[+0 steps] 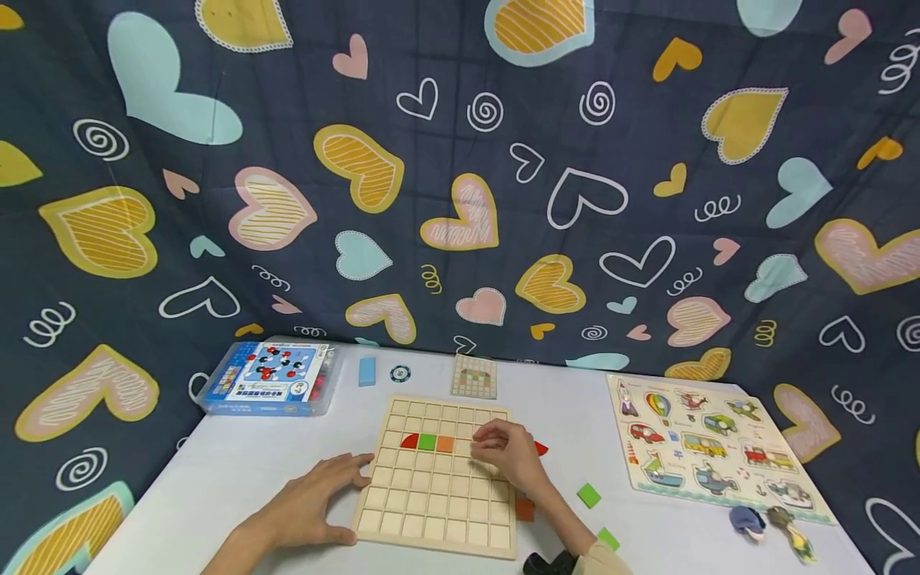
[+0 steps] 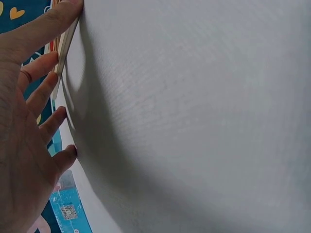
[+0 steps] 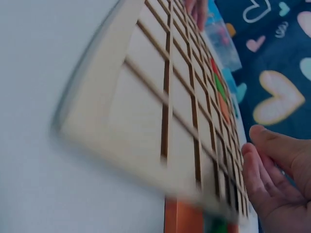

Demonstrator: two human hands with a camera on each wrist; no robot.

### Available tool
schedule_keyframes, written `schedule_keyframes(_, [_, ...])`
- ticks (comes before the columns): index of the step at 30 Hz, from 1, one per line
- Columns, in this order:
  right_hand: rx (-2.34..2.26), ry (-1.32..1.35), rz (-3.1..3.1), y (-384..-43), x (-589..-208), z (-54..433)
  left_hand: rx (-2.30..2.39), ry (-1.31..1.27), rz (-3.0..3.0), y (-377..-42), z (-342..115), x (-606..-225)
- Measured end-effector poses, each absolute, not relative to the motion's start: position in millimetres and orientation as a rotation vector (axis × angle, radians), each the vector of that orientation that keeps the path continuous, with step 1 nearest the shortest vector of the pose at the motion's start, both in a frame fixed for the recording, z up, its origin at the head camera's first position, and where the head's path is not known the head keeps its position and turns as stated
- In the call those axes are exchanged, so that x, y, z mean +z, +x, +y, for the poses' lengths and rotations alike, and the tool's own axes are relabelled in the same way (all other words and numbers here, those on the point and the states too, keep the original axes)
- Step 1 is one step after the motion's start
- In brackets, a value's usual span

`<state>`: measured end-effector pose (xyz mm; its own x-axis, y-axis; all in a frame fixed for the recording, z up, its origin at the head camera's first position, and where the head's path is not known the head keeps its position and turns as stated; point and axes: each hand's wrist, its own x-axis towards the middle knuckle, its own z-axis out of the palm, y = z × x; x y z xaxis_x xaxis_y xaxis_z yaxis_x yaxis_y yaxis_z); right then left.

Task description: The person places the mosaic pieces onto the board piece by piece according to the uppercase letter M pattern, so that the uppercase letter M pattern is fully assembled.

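Note:
A square wooden grid board (image 1: 436, 543) lies on the white table. One row holds a red quarter-round tile (image 1: 410, 441), a green tile (image 1: 427, 442) and an orange tile (image 1: 445, 444), side by side. My left hand (image 1: 309, 499) rests at the board's left edge, thumb and fingers spread. Above the board's right part is my right hand (image 1: 509, 454), thumb and fingertips close together. No piece shows between those fingertips in the right wrist view, where the hand (image 3: 277, 170) is beside the grid. The cells beneath it are hidden.
Loose tiles lie right of the board: a red one (image 1: 541, 449), an orange one (image 1: 525, 510) and green ones (image 1: 588, 495). Behind stand a small pattern card (image 1: 474, 377) and a plastic box (image 1: 269, 379). A picture puzzle (image 1: 711, 443) lies at the right.

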<state>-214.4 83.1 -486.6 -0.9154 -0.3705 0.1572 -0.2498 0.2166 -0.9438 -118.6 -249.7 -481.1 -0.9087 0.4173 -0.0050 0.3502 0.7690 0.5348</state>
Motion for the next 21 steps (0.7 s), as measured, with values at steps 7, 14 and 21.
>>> schedule_keyframes(7, [-1.789,-0.483,2.38,-206.0,-481.2,138.0,0.818,0.605,2.832,-119.3,-249.0,-483.5])
schedule_keyframes(14, [-1.729,-0.392,2.377,-197.7,-478.0,193.8,0.828,0.634,2.846,-118.6,-250.5,-483.8])
schedule_keyframes(21, [-1.646,-0.327,2.463,-181.9,-476.7,237.3,0.829,0.651,2.847,-118.9,-250.5,-483.1])
